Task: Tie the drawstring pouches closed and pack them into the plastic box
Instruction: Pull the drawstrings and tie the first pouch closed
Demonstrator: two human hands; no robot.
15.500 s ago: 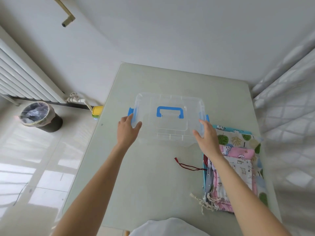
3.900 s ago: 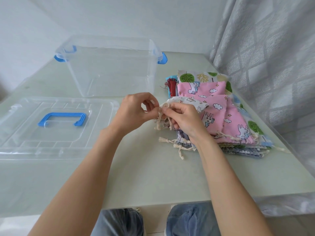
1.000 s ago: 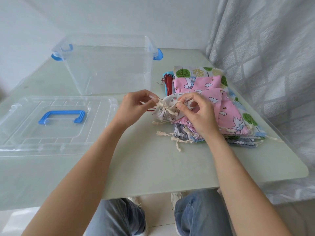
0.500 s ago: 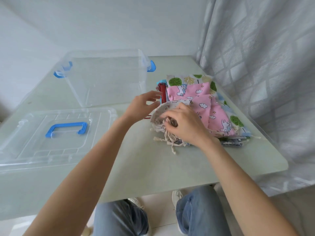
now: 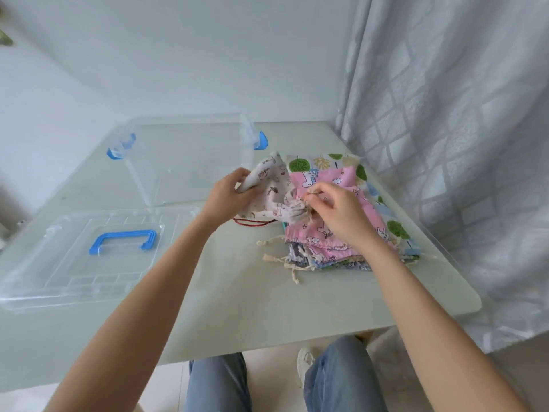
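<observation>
A white printed drawstring pouch [image 5: 271,191] is lifted off the left side of a stack of pouches [image 5: 335,221], pink ones on top. My left hand [image 5: 228,194] grips the pouch's body. My right hand [image 5: 332,212] pinches its gathered neck and cream cord. The clear plastic box [image 5: 184,162] with blue latches stands open behind my left hand. Its clear lid [image 5: 89,257] with a blue handle lies flat at the left.
A pale green table [image 5: 252,307] carries everything. A red cord [image 5: 252,223] pokes out from under the stack. A patterned curtain [image 5: 460,144] hangs close along the right edge. White walls stand behind. My knees in jeans show below the table's near edge.
My left hand has taken hold of the white pouch's body and raised it from the stack. My right hand shifted to the gathered neck. The view tilted upward.
</observation>
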